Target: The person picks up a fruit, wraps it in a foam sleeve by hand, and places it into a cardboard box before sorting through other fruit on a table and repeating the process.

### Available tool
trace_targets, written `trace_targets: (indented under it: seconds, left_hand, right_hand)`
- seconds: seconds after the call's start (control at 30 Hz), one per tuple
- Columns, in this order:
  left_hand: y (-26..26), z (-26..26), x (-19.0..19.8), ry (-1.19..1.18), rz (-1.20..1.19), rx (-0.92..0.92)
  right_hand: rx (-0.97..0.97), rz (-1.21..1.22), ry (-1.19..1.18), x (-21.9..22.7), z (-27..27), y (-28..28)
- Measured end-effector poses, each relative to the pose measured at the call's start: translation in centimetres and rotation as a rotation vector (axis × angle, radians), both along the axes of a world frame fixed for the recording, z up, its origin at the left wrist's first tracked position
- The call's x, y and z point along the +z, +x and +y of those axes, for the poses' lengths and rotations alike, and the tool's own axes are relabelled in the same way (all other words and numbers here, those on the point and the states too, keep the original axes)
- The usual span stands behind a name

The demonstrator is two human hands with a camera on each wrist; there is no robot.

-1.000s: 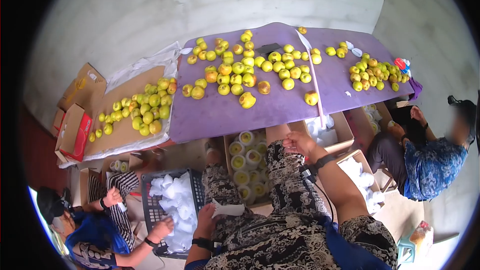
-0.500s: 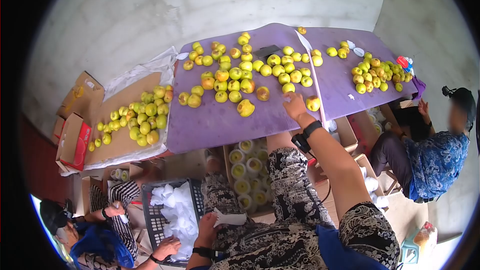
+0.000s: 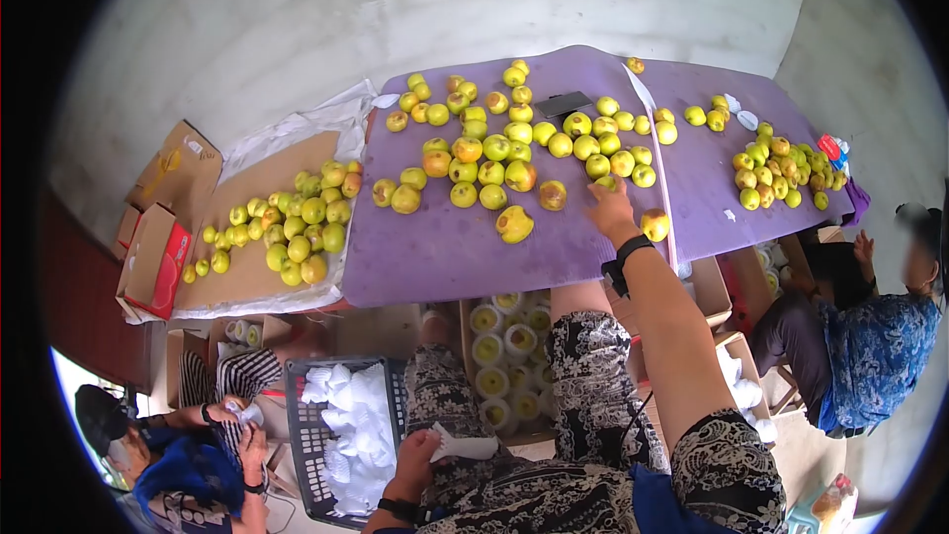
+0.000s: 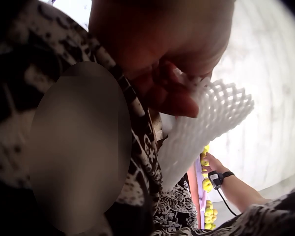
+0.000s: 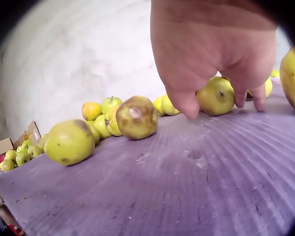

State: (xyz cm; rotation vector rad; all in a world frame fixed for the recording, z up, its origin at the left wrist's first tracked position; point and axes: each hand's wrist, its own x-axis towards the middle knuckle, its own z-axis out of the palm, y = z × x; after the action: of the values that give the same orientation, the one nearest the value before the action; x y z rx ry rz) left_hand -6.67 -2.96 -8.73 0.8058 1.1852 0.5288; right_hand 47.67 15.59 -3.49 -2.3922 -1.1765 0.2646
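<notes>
My left hand point(image 3: 417, 457) grips a white foam net sleeve point(image 3: 467, 447) low over my lap. In the left wrist view its fingers point(image 4: 174, 101) pinch one end of the sleeve point(image 4: 201, 118), and the open mesh flares out. On the purple table point(image 3: 445, 257), my right hand point(image 3: 613, 210) reaches down over a yellow-green apple point(image 3: 605, 181). From the right wrist, thumb and fingers come down on both sides of that apple point(image 5: 215, 97), which sits on the tabletop. A brown-blotched apple point(image 5: 136, 118) lies to its left, and another apple point(image 3: 654, 224) lies right of the hand.
Apples spread over the table, with a pile on the cardboard point(image 3: 247, 272) at left. A white strip point(image 3: 657, 158) divides the tabletop. Below stand a box of sleeved apples point(image 3: 491, 348) and a black crate point(image 3: 304, 425) of foam sleeves. One person sits on each side.
My right hand has risen from beside my knee onto the table and closed in around an apple. My left hand stays low with the foam sleeve. The view has shifted slightly.
</notes>
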Motion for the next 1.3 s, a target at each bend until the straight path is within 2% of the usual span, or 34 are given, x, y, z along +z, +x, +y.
trace_targets:
  seconds: [0.13, 0.2, 0.23, 0.27, 0.33, 0.37, 0.43, 0.47, 0.53, 0.57, 0.6, 0.67, 0.73, 0.8, 0.87, 0.9, 0.97, 1.1, 1.17, 1.2, 1.27, 1.3]
  left_hand:
    - [0.3, -0.1, 0.5, 0.018, -0.002, -0.045]
    - [0.8, -0.2, 0.9, 0.032, 0.028, -0.038]
    - [1.0, -0.5, 1.1, 0.044, 0.064, -0.037]
    - [1.1, -0.6, 1.2, 0.041, 0.055, -0.021]
    - [1.2, -0.9, 1.0, 0.058, 0.087, -0.028]
    - [1.3, -1.0, 0.8, 0.067, 0.079, -0.006]
    - [1.8, -1.1, 1.3, 0.063, 0.081, 0.008]
    - [1.7, -1.2, 1.5, 0.062, 0.091, 0.004]
    - [1.8, -1.4, 1.2, 0.056, 0.085, 0.023]
    - [1.9, -1.5, 0.8, 0.045, 0.087, 0.061]
    - [1.8, -1.6, 0.4, 0.058, 0.023, 0.064]
    - [3.3, -1.9, 2.9, 0.146, 0.006, 0.171]
    - [3.0, -0.9, 2.1, 0.386, -0.007, 0.154]
    - [4.4, -1.4, 10.0, 0.534, 0.0, 0.16]
    - [4.6, -0.6, 12.9, 0.737, -0.044, 0.137]
    - [4.9, -0.7, 15.0, 0.809, -0.024, 0.141]
    - [5.4, -0.6, 17.1, 0.93, -0.014, 0.129]
    - [7.0, -2.4, 20.1, 0.937, 0.019, 0.114]
    - [7.3, -3.4, 21.1, 0.941, 0.035, 0.09]
    - [7.4, -3.8, 21.3, 0.941, 0.052, 0.069]
    - [7.2, -3.9, 20.5, 0.888, -0.028, 0.074]
    - [7.0, -3.9, 20.3, 0.835, -0.098, 0.083]
  right_hand:
    - [-0.029, -0.119, 0.141, -1.0, -1.1, -0.5]
    - [0.086, 0.259, 0.661, -0.9, -2.7, -1.8]
    - [0.139, 0.405, 0.751, -1.0, -3.4, -2.6]
    - [0.157, 0.402, 0.744, -1.0, -4.6, -3.2]
    - [0.249, 1.237, 0.856, 3.2, -8.8, -6.9]
    - [0.256, 1.241, 0.838, 4.6, -10.7, -8.7]
    - [0.416, 1.561, 0.914, 7.1, -13.6, -11.3]
    - [0.422, 1.569, 0.903, 7.5, -14.9, -12.3]
    - [0.632, 1.782, 0.899, 8.4, -16.9, -14.0]
    - [0.648, 1.821, 0.851, 9.0, -18.0, -14.8]
    - [0.653, 1.829, 0.852, 9.7, -19.0, -15.5]
    - [0.76, 1.744, 0.728, 11.1, -20.7, -16.9]
    - [0.764, 1.769, 0.659, 12.4, -22.1, -18.3]
    - [0.868, 1.604, 0.576, 13.4, -22.9, -19.8]
    - [0.901, 1.578, 0.558, 14.6, -23.5, -21.6]
    - [0.971, 1.474, 0.605, 15.0, -23.8, -22.4]
    - [1.028, 1.337, 0.627, 16.8, -24.8, -23.8]
    - [1.063, 1.357, 0.674, 18.1, -25.8, -26.1]
    - [1.225, 1.042, 0.779, 17.9, -25.7, -27.2]
    - [1.223, 1.033, 0.78, 17.9, -25.7, -27.6]
    - [1.214, 0.555, 0.83, 17.8, -25.7, -28.2]
    - [1.191, 0.431, 0.807, 17.9, -25.9, -28.2]
